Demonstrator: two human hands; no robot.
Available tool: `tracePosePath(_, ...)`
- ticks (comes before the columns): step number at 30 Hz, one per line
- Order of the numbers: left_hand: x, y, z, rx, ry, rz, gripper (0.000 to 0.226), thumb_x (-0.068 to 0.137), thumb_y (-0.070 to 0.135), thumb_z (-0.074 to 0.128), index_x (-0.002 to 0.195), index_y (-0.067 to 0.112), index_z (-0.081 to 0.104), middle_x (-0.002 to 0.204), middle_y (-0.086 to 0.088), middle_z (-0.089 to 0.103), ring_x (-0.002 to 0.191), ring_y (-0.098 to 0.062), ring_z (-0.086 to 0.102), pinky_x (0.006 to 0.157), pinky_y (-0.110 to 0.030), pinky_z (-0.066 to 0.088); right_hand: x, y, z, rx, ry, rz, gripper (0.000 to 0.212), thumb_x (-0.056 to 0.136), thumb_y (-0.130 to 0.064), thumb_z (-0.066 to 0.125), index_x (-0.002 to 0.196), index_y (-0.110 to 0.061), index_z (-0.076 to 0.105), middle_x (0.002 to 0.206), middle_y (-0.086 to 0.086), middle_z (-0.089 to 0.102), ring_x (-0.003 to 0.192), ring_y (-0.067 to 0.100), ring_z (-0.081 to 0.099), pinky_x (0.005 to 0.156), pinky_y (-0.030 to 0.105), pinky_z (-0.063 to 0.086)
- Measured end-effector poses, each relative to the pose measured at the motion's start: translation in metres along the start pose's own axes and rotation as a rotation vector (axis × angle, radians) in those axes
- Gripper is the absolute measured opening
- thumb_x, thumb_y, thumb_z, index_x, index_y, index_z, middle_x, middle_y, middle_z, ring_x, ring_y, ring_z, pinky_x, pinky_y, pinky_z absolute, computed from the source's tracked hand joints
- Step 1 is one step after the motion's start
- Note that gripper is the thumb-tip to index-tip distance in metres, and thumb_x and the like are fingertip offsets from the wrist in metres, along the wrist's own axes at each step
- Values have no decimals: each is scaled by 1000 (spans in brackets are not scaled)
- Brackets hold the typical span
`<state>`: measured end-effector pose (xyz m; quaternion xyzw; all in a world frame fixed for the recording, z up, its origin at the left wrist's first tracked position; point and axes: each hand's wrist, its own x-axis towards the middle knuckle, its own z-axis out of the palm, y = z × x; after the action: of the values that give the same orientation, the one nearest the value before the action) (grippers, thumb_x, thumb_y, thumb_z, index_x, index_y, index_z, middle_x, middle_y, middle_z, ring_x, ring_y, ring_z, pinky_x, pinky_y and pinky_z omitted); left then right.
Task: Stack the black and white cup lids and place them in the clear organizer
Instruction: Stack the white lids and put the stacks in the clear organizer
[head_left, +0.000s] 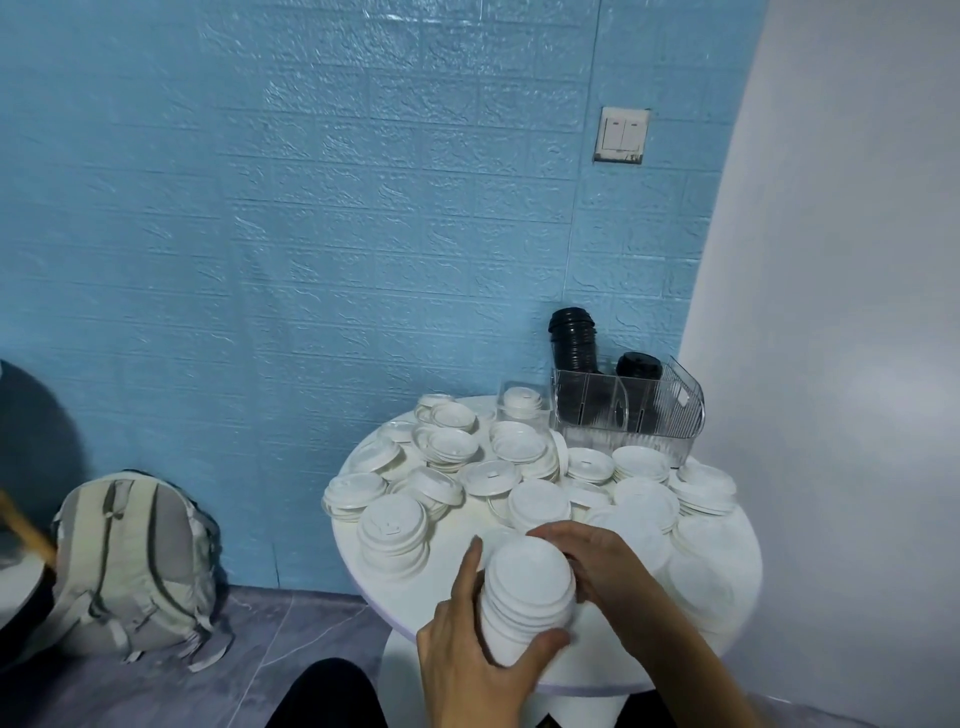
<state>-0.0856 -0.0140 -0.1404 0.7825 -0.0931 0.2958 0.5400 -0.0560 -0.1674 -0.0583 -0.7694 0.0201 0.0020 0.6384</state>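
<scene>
A tall stack of white lids (527, 597) is held above the near edge of the round white table (452, 556). My left hand (467, 660) wraps around the stack's lower part. My right hand (597, 566) presses against its upper right side. Several loose white lids and short piles (441, 483) cover the rest of the tabletop. At the back right stands the clear organizer (631, 410), holding two stacks of black lids (571, 345). A small clear holder (522, 405) to its left contains white lids.
A grey backpack (137, 566) leans on the floor at the left by the blue wall. A white wall (857, 364) runs close along the table's right side. My dark-clothed knee (327, 696) is just below the table's near edge.
</scene>
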Motion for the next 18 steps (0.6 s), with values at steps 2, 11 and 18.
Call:
tracePosePath(2, 0, -1, 1, 63, -18, 37, 109, 48, 80, 72, 147, 55, 34, 114, 32, 64, 99, 0, 58, 89, -4, 39, 2, 5, 1, -85, 35, -15, 28, 100, -9, 53, 87, -17, 77, 73, -12, 72, 55, -2, 55, 50, 16, 37)
tracePosePath(11, -2, 1, 2, 113, -13, 55, 89, 56, 74, 71, 136, 42, 50, 120, 35, 58, 104, -4, 57, 87, -9, 35, -4, 25, 9, -153, 29, -27, 24, 101, -35, 56, 95, -27, 78, 96, -19, 76, 95, -3, 67, 84, 15, 49)
tracePosePath(18, -8, -5, 0, 90, -77, -1, 83, 61, 73, 71, 137, 45, 52, 132, 32, 58, 112, 18, 46, 97, -11, 33, -11, 41, 12, -170, 40, -130, 15, 91, -30, 74, 105, -31, 74, 107, -17, 75, 103, 3, 68, 94, 26, 50)
